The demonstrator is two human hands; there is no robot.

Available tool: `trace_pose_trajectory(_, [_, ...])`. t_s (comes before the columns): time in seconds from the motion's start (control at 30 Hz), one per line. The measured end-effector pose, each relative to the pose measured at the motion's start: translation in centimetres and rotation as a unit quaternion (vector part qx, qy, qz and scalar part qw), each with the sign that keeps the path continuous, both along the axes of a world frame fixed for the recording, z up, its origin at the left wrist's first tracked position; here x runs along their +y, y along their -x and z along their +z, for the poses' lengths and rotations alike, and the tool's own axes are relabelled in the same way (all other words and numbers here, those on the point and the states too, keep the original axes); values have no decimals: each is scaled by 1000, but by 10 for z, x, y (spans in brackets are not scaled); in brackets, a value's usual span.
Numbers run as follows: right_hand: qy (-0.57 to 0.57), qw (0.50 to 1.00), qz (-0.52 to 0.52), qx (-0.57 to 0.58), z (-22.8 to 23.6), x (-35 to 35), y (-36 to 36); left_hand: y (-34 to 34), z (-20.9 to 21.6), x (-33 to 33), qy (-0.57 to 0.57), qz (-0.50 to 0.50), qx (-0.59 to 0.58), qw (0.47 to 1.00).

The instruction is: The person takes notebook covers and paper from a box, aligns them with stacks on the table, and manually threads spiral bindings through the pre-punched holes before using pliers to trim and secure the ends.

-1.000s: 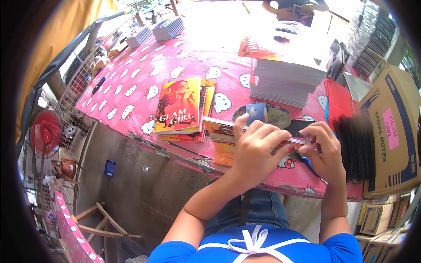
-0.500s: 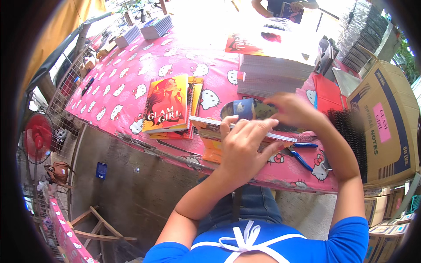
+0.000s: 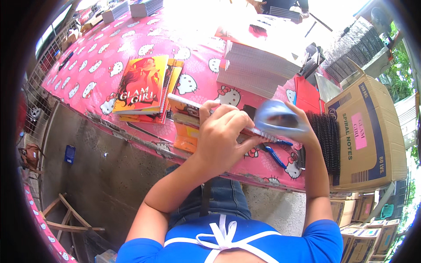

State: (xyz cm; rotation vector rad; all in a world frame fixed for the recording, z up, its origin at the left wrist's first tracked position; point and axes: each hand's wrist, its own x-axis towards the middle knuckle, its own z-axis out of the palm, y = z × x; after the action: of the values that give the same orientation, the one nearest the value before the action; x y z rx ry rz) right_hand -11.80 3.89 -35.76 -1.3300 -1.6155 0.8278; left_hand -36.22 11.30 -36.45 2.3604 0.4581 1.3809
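My left hand [image 3: 223,133] is closed round a notebook [image 3: 186,105] standing on its edge near the table's front, its white spiral-side edge running toward my right hand. My right hand [image 3: 302,125] is curled about a blue round, hollow-looking thing [image 3: 274,116], smeared by motion; its exact kind cannot be made out. It is just beyond the notebook's right end. Blue-handled pliers [image 3: 276,158] lie below that end. To the left rests a small pile of orange-and-red spiral notebooks [image 3: 140,87].
A tall stack of unbound pages [image 3: 258,70] stands behind my hands. Black spiral coils [image 3: 324,140] bunch beside an open cardboard box [image 3: 368,136] at right. The table [image 3: 96,79] has a pink cartoon-cat cover. Across it, another person's hands [image 3: 302,8] show.
My right hand has taken the blue round thing off the table and moved it rightward beside the notebook's end. My left hand still grips the notebook. The whole view has shifted.
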Motion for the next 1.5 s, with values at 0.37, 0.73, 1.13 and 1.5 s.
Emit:
trace_pose_trajectory(0.37, [-62, 965, 104, 231, 7, 25, 20, 33, 22, 14, -12, 130, 78, 988])
trace_pose_trajectory(0.73, [-1, 989, -88, -116, 4, 45, 43, 44, 3, 28, 63, 115, 3, 991])
trace_pose_trajectory(1.13, [42, 936, 135, 323, 13, 68, 65, 58, -14, 40, 208, 89, -126, 966])
trace_pose_trajectory(1.5, [13, 987, -117, -106, 23, 101, 91, 87, -31, 71, 486, -127, -313, 806])
